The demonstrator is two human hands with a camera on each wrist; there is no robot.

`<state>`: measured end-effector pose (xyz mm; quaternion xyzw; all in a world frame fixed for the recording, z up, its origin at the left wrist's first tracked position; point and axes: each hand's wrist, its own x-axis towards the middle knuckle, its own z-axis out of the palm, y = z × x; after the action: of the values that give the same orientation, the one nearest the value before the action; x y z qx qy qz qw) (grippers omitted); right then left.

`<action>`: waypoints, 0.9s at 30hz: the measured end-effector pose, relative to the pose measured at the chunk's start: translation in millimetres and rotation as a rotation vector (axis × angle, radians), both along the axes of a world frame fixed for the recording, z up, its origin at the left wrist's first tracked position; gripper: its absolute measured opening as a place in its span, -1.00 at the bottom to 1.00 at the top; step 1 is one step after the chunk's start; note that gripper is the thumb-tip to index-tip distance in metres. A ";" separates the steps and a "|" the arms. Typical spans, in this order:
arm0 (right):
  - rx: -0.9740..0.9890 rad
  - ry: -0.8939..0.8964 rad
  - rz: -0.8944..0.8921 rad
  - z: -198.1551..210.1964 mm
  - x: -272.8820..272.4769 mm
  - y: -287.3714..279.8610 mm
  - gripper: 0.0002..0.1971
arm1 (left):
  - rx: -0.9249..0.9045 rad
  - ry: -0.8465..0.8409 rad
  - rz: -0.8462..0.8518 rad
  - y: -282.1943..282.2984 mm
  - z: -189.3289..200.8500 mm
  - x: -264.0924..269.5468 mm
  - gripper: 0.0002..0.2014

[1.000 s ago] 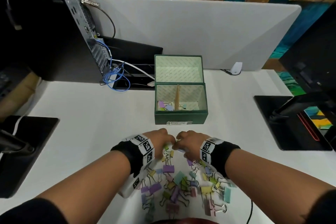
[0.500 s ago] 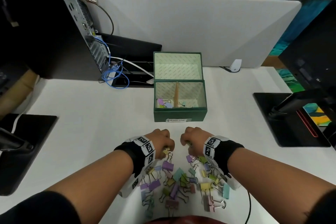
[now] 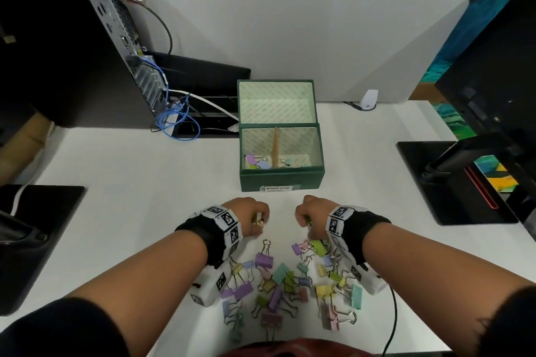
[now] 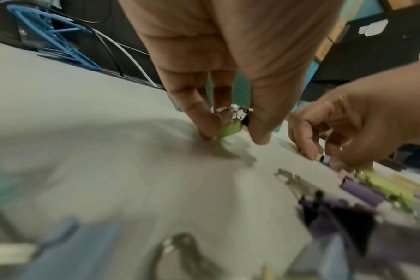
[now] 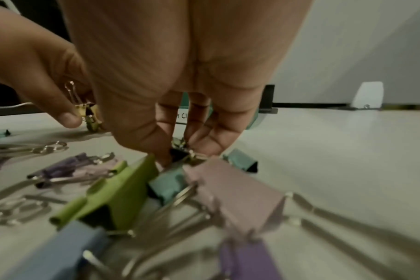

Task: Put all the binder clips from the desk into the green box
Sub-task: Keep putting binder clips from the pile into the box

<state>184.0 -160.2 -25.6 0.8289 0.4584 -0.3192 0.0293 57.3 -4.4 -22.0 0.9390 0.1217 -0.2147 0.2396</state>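
A green box [image 3: 280, 179] stands open in the middle of the desk, its lid tipped back, with a few binder clips [image 3: 255, 160] on its floor beside a wooden divider. Several pastel binder clips [image 3: 285, 280] lie in a pile at the near desk edge. My left hand [image 3: 258, 219] hovers just in front of the box and pinches a small green clip [image 4: 230, 129] between thumb and fingers [image 4: 201, 125]. My right hand [image 3: 305, 219] is beside it at the pile's far end, its fingertips [image 5: 162, 155] pinching a small clip [image 5: 180, 149] whose colour I cannot tell.
A black computer tower [image 3: 66, 55] with blue cables [image 3: 174, 116] stands at the back left. Black monitor bases sit at the left [image 3: 34, 240] and right [image 3: 452, 182]. A grey divider panel [image 3: 290, 38] closes the back, with a small white device [image 3: 369, 98] before it.
My hands, which met at the far end of the pile, have drawn apart. Each has come up a little toward the box with a clip between its fingers.
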 end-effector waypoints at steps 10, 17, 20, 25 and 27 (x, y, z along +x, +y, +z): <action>0.057 -0.007 -0.157 -3.4 11.6 -1.3 -0.71 | -0.311 -0.199 0.432 10.6 18.9 9.2 -0.90; 0.017 -0.048 -0.102 -2.6 12.9 -3.1 -0.76 | -0.642 -0.369 0.584 10.3 54.4 50.3 -0.83; 0.025 -0.022 -0.149 -0.7 16.4 -7.8 -0.78 | -0.649 -0.442 0.568 7.2 66.3 70.0 -0.78; 0.074 0.061 -0.258 10.8 18.7 -18.5 -0.85 | -0.484 -0.380 0.491 7.3 65.3 81.4 -0.55; 0.143 0.077 -0.286 18.3 20.3 -19.5 -0.88 | -0.463 -0.396 0.451 10.4 57.6 73.4 -0.59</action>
<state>204.3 -179.6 -7.3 0.8730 0.3579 -0.3181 -0.0929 130.6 6.1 35.6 0.8329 0.2249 0.0073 0.5056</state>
